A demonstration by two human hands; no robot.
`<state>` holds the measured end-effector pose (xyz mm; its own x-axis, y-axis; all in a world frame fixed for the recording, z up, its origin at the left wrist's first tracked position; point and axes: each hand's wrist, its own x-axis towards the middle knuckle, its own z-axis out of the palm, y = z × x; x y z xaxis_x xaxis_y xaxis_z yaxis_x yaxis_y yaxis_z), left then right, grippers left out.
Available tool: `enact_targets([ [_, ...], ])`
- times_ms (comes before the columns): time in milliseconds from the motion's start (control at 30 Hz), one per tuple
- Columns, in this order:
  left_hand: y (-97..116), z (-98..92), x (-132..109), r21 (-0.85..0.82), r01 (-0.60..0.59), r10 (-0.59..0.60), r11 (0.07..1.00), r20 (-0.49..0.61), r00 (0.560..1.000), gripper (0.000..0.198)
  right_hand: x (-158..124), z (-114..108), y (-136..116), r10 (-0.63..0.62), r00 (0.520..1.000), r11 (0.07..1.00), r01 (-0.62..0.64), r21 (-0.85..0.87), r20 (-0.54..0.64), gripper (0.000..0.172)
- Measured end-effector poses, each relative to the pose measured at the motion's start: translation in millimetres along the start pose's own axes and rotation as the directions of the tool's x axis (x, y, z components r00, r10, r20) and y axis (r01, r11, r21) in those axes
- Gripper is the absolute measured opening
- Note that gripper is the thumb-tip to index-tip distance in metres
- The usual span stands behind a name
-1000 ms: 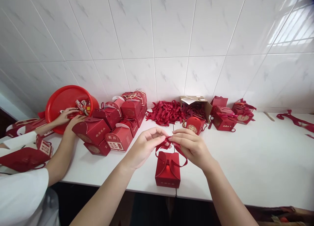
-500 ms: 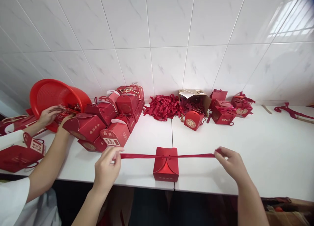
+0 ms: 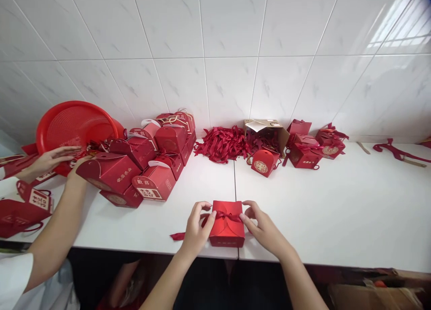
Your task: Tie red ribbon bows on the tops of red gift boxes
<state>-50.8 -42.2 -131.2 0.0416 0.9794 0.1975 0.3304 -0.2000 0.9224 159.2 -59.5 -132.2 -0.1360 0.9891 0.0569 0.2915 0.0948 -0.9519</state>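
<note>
A small red gift box (image 3: 228,232) sits on the white table by the front edge, its curved top flaps folded over. A dark red ribbon (image 3: 227,216) crosses its top with a knot in the middle, and one loose end lies on the table to the left. Around the box's left side my left hand (image 3: 198,223) is curled, thumb on the top edge beside the ribbon. My right hand (image 3: 258,224) clasps the opposite side in the same way, thumb near the ribbon. Some fingertips are hidden behind the box.
Stacked red gift boxes (image 3: 155,180) stand left, beside a tipped red plastic basket (image 3: 76,104) where a co-worker's hands (image 3: 54,159) are. Along the wall lie a ribbon pile (image 3: 222,143), a cardboard box (image 3: 283,137) and several tied gift boxes (image 3: 305,156).
Both hands have let the stretched ribbon ends go and come inward to the box's sides. The ribbon's knot now sits on top, with an end fallen on the table.
</note>
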Motion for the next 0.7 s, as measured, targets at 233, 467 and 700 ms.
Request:
enact_targets([
  [233, -4, -9.4, -2, 0.07, 0.145, -0.152, 0.987, 0.112, 0.982, 0.04, 4, 0, 4, 0.096, 0.993, 0.957, -0.073, 0.282, -0.069, 0.035],
  [467, 3, -58.0, 25, 0.303, 0.186, -0.279, 0.935, 0.3, 0.912, 0.024, -8, -40, -8, -0.077, 0.994, 0.992, 0.084, -0.094, 0.074, 0.04],
  [700, 36, -49.4, 26, 0.078, 0.277, -0.246, 0.958, 0.721, 0.648, 0.024, -5, -14, -9, -0.281, 0.856, 0.905, 0.085, -0.417, -0.433, 0.022],
])
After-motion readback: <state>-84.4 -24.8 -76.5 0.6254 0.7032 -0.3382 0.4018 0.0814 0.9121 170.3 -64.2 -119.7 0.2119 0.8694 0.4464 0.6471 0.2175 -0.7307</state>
